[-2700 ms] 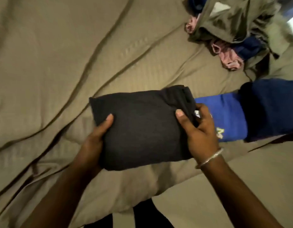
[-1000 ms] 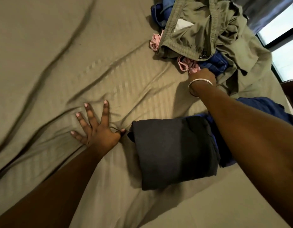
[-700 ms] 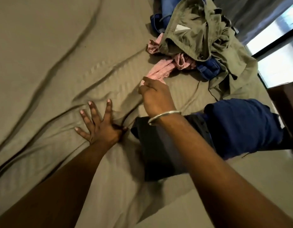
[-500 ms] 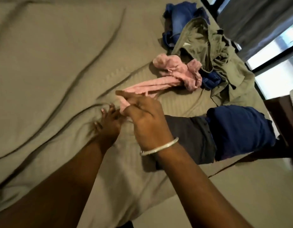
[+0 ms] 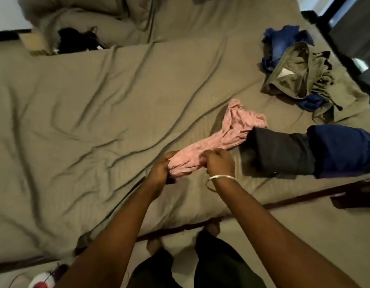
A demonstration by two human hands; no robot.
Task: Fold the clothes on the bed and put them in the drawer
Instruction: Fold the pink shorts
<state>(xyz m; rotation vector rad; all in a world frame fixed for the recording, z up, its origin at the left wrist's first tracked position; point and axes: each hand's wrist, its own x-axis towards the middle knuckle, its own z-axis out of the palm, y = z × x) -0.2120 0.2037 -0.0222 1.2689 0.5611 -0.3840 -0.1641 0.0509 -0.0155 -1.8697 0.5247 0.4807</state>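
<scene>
Pink garment now off pile, in both hands' grip.

Wide open stretch of wrinkled bed sheet fills the left and centre of the frame, nothing on it but creases, so hands can sweep there w/o hitting anything. Right side is crowded: pink garment trails from frame centre toward the folded dark grey garment and folded navy garment, which touch each other. Loose pile of olive and blue clothes blocks the upper right; black item sits upper left by the pillows.
</scene>
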